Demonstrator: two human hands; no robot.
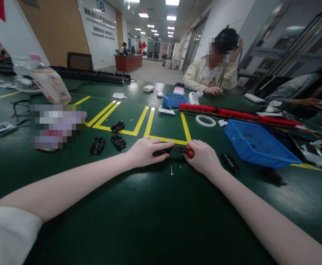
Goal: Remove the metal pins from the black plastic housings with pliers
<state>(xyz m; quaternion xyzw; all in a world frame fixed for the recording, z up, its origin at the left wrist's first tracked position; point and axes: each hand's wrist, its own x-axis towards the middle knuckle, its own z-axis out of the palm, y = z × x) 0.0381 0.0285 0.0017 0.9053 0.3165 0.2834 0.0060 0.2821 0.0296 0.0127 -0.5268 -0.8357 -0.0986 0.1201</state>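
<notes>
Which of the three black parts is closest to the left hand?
The near-right black part, beside the left hand; one lies farther left, one farther back.

Factory assembly hall: green worktable [155, 221] with yellow tape lines [141, 120], blue parts bin [260, 154].

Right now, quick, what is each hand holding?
Left hand: closed on a small black part.
Right hand: closed on a red-handled tool, its tip at that part.
</notes>
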